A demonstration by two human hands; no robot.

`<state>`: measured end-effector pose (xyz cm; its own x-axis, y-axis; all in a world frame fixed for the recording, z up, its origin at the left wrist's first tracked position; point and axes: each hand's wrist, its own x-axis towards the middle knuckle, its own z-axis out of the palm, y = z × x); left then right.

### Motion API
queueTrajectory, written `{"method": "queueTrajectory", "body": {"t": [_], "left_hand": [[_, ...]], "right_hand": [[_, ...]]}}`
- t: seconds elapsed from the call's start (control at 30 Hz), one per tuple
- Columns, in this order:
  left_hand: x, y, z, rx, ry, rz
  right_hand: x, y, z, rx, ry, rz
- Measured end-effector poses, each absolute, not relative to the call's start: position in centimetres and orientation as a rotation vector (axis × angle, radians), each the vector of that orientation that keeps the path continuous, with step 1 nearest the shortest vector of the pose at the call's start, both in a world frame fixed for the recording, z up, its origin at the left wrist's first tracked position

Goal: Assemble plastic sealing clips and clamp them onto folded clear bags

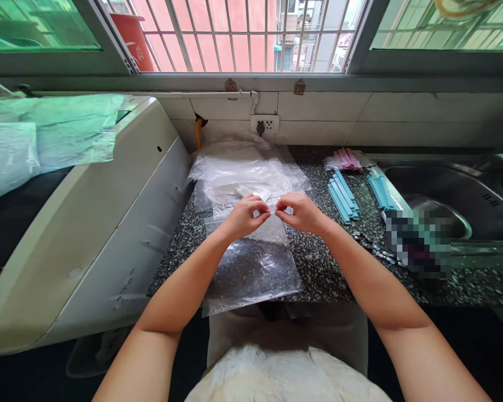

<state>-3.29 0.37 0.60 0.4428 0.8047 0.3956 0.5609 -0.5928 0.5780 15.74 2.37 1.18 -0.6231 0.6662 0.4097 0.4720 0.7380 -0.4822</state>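
A clear plastic bag (255, 268) lies on the speckled counter, its near edge reaching past the counter's front. Over its far end, my left hand (248, 215) and my right hand (297, 213) pinch the bag's edge between thumbs and fingers, the fingertips almost meeting. Each hand is closed. Beyond them rests a pile of clear plastic bags (235, 162), overlapping and wrinkled. Whether the pinched edge has a zip strip is too small to tell.
Right of my hands lie light blue strips (342, 195), more blue strips (380, 191) and a packet of pink strips (347, 159). A metal sink (456, 173) is at the right, a white appliance (121, 223) at the left. A wall socket (265, 124) sits behind.
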Motion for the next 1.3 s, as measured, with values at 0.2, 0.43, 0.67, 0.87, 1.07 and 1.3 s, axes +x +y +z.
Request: {"method": "queueTrajectory", "body": {"t": [0.2,0.43,0.67,0.87,1.07,1.3], "left_hand": [[-3.9,0.5,1.0,2.313,1.193,0.915],[-4.3,0.8,0.9,2.323,1.182,0.933],[-4.0,0.5,1.1,2.346,1.186,0.892],[-3.6,0.3,1.0,2.349,1.177,0.868],[-3.7,0.4,0.9,2.318,1.171,0.885],[-4.2,0.6,1.0,2.306,1.188,0.9]], "right_hand": [[16.5,2.7,1.6,-0.872,-2.308,0.411],[17.1,3.0,1.9,-0.901,-2.289,0.404],[16.8,2.7,1.9,-0.87,-2.307,0.462],[16.2,2.6,1.3,-0.842,-2.354,0.449],[16.2,2.6,1.3,-0.84,-2.352,0.427],[16.7,2.9,1.6,-0.857,-2.304,0.43]]}}
